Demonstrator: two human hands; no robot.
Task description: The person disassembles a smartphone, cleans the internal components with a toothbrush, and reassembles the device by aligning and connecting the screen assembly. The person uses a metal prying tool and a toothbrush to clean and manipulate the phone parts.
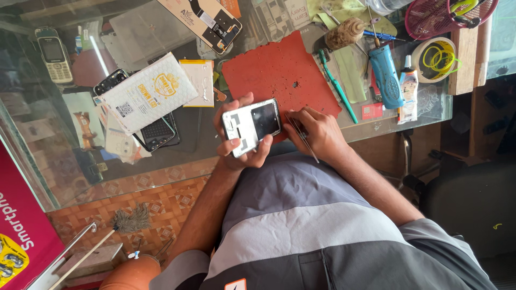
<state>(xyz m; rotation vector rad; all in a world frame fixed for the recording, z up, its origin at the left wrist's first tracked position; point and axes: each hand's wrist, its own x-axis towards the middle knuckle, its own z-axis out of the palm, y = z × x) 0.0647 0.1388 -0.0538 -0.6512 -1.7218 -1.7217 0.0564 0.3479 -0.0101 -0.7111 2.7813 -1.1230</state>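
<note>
Head view: left hand (236, 145) holds a phone (251, 127) just off the near edge of the red mat (279, 72), above the person's lap. Its fingers are clamped on the phone, thumb curled over the far long edge, the other fingers wrapped under and showing at the near edge. The phone's long axis runs roughly parallel to the mat's near edge, slightly tilted, with one short end toward the right hand (317, 134) and the other toward the left palm. Its upturned face is white, with a dark square patch at the end nearest the right hand and small grey markings at the other end.

Right hand sits beside the mat's near corner, touching the phone's short end. Its fingers are pinched together on thin metal tweezers (303, 137), tips at the phone's edge, shaft angled back toward the person's body.

On the mat's far right side lie a green toothbrush (337, 88), a blue tool (386, 75) and a roll of tape (438, 59). Left of the mat lies a white padded envelope (149, 92) over a dark phone (156, 133).
</note>
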